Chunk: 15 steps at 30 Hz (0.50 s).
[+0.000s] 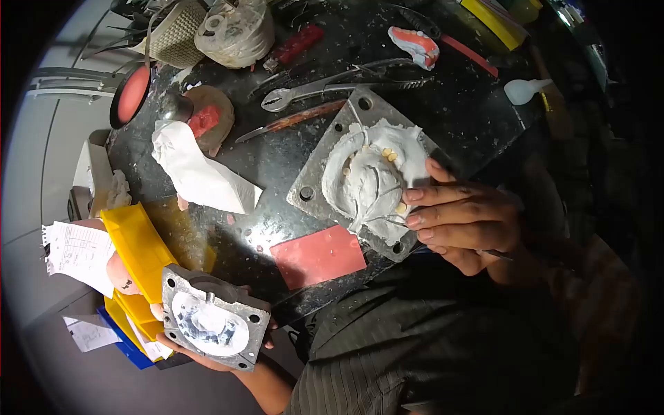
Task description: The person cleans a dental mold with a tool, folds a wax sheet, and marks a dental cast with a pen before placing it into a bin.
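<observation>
My left hand (200, 358) holds up a metal denture flask half (214, 294) at the lower left, its white plaster hollow facing me. On the bench lies the other flask half (315, 176), filled with rough white plaster (373, 176) in which several yellowish teeth are set. The fingers of my right hand (470, 218) stretch over the right edge of that plaster, fingertips on it. A thin metal tool (499, 255) pokes out from beneath the little-finger side of this hand, mostly hidden. A pink wax sheet (318, 257) lies between the two halves.
White tissue (200, 173), a knife (290, 121) and pliers (325, 88) lie behind the flask. A denture (415, 47) and a small white bulb (523, 90) are further back. Yellow bins (142, 242) with papers stand at left, close to the held half.
</observation>
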### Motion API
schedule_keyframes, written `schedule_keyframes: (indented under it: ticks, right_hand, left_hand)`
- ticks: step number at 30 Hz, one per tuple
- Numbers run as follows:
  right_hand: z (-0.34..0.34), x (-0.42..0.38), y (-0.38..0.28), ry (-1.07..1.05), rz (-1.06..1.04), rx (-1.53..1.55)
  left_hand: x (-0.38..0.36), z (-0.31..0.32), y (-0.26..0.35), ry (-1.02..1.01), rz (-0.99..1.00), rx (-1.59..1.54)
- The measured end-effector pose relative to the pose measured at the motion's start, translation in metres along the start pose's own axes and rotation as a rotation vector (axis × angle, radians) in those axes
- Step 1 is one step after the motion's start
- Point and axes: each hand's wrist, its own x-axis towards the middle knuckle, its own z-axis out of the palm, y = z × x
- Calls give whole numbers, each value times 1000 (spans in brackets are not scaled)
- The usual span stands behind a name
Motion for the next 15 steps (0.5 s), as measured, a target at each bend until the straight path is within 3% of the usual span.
schedule_keyframes:
  ticks: [2, 3, 5, 6, 7, 9, 10, 12, 15]
  right_hand:
    - [-1, 2, -6, 73, 54, 48]
    - [-4, 3, -7, 67, 56, 46]
    - [-11, 9, -17, 72, 211, 132]
    - [-12, 10, -18, 72, 214, 138]
    - [-13, 11, -18, 96, 227, 145]
    - [-15, 9, -15, 118, 249, 154]
    - [-16, 8, -14, 126, 238, 111]
    - [-20, 3, -5, 127, 244, 78]
    - [-19, -8, 6, 217, 200, 213]
  left_hand:
    - [7, 33, -6, 363, 97, 26]
    - [9, 27, -8, 363, 95, 19]
    - [5, 17, -6, 176, 10, 169]
    - [8, 41, -11, 470, 127, -37]
    - [4, 3, -3, -35, 14, 119]
    - [-1, -5, 5, -91, -132, 26]
    - [-16, -3, 17, 369, -229, 16]
    - [-17, -16, 12, 384, -47, 92]
    - [-15, -29, 10, 346, -6, 109]
